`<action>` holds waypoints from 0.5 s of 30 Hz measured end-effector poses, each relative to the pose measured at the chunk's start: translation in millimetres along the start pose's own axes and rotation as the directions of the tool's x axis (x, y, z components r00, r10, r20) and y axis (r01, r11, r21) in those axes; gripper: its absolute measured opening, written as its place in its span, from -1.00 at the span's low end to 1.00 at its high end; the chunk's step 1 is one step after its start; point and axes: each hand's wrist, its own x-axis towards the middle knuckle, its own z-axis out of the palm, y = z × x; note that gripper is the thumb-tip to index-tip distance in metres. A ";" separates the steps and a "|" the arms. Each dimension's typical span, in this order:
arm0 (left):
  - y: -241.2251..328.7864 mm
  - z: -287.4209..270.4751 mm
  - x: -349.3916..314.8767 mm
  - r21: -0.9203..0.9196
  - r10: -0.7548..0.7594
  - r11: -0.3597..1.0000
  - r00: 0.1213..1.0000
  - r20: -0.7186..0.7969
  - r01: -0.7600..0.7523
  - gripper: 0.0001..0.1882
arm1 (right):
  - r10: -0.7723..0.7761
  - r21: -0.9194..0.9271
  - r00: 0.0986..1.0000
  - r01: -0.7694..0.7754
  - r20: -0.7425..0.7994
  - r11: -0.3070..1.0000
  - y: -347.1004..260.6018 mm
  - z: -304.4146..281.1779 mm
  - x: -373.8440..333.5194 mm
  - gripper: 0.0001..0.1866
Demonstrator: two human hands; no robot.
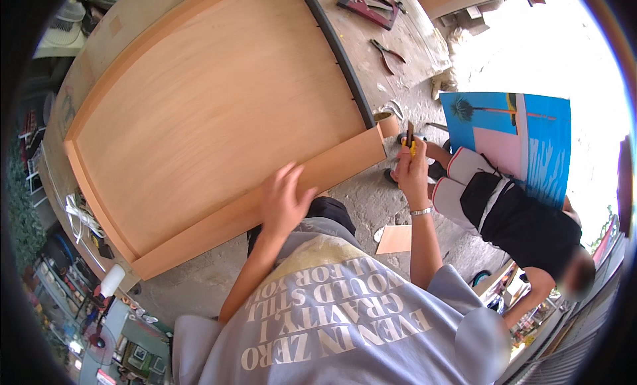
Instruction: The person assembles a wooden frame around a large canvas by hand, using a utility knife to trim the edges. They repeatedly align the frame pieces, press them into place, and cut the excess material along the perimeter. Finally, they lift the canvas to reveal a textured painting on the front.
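A large, shallow wooden panel (212,113) with raised edges lies in front of me. A wood-coloured strip (192,229) runs along its near side, and a black strip (342,60) lines its right side. My left hand (285,199) is over the near strip with its fingers spread and nothing in it; whether the palm touches the strip I cannot tell. Off the panel's near right corner, my right hand (414,169) is closed around a yellow and dark utility knife (410,134) pointing upward. A brown roll (387,124) sits beside that corner.
Pliers (387,55) and a dark red tool case (371,7) lie on the worktable (415,47) at the far right. Another person (524,219) is at my right beside a blue painted board (547,139). A wood-coloured offcut (395,240) lies on the floor. A fan (98,338) stands at left.
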 end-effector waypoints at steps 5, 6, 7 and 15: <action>54.4 106.4 122.3 -0.018 0.316 0.948 0.938 0.144 -0.317 -0.07 | -0.038 -0.250 0.993 0.066 0.113 0.966 17.7 1.9 -2.0 -0.72; 49.5 118.0 142.5 0.017 0.343 0.938 0.931 0.125 -0.348 -0.09 | -0.143 -0.261 0.986 0.160 0.084 0.952 21.8 5.7 -0.5 -0.72; 41.4 127.9 159.8 0.054 0.368 0.925 0.924 0.106 -0.375 -0.11 | -0.247 -0.273 0.967 0.254 0.059 0.928 26.6 11.6 2.3 -0.72; -5.4 143.2 214.2 0.061 0.455 0.887 0.889 0.047 -0.457 -0.40 | -0.290 -0.412 0.946 0.323 0.142 0.852 34.0 27.7 18.1 -0.69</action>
